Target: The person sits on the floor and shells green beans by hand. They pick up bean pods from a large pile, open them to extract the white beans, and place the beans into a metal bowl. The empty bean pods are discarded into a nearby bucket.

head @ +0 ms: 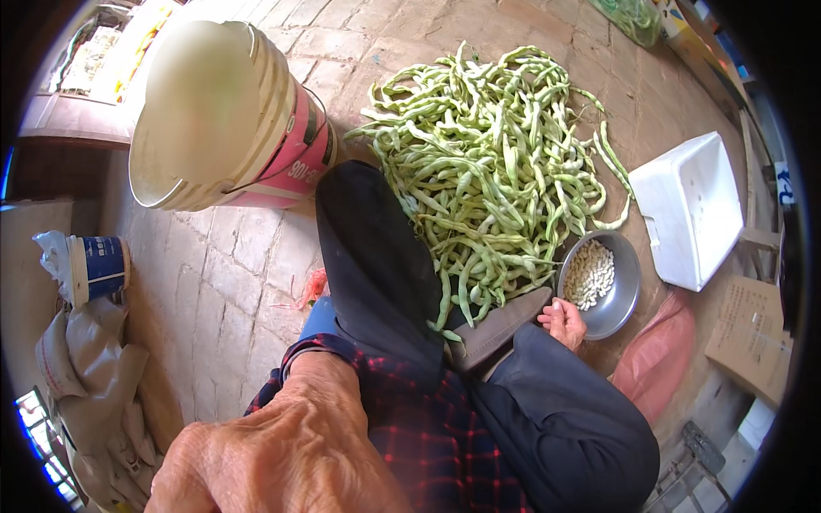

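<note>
My left hand [276,449] is raised close to the camera at the lower left, back towards the view; its fingers are mostly cut off, so what it holds cannot be seen. Beside a round metal bowl [625,292], my right hand [564,324] has curled fingers with the thumb near the fingertips; whether something small is pinched there cannot be told. Pale shelled beans [589,274] lie in the bowl. A large heap of green bean pods [494,167] spreads over the floor in front of me, some against my shoe [503,330].
A large pink-labelled bucket [282,147] stands at the upper left, its opening blurred. On the right are a white foam box [696,211], a pink plastic bag [660,359] and a cardboard box [750,333]. A small blue-and-white bucket [102,266] and sacks [102,385] line the left.
</note>
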Demonstrator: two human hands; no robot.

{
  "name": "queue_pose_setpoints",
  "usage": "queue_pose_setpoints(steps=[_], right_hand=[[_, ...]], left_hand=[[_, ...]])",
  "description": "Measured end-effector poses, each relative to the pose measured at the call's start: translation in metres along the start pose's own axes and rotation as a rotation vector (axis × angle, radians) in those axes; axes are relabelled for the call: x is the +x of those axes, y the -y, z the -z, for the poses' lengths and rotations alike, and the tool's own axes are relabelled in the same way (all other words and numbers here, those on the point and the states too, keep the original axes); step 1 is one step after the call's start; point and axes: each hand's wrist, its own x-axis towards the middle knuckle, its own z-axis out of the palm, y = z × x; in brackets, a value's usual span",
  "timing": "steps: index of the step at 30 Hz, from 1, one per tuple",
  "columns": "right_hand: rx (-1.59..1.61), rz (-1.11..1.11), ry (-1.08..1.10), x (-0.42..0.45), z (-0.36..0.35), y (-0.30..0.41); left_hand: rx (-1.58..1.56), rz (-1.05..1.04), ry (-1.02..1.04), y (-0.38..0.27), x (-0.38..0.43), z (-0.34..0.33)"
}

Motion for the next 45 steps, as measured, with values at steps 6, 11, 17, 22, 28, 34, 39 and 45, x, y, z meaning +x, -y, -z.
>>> queue_pose_setpoints(steps=[6, 11, 17, 22, 28, 34, 39, 45], right_hand=[[0.049, 0.094, -0.014, -0.001, 0.001, 0.01], [0.058, 0.123, -0.033, -0.001, -0.001, 0.017], [0.04, 0.181, 0.019, 0.011, -0.009, 0.043], [-0.19, 0.51, 0.072, 0.048, -0.023, 0.066], [-0.482, 0.903, 0.225, 0.077, -0.06, 0.076], [-0.804, 0.966, 0.295, 0.088, -0.074, 0.076], [-0.924, 1.013, 0.336, 0.082, -0.062, 0.074], [-0.565, 1.023, 0.224, 0.048, -0.049, 0.083]], left_hand=[[0.033, -0.076, -0.02, 0.016, 0.0, -0.003], [-0.033, 0.071, 0.028, 0.014, 0.009, 0.008], [0.041, -0.041, -0.042, 0.028, 0.008, 0.007], [0.025, 0.103, 0.082, 0.021, 0.018, 0.027], [0.016, 0.159, 0.187, 0.045, 0.022, 0.096], [0.34, 0.275, -0.259, 0.066, -0.028, 0.163], [0.39, 0.386, -0.711, 0.097, -0.072, 0.211], [0.682, 0.657, -1.004, 0.117, -0.119, 0.223]])
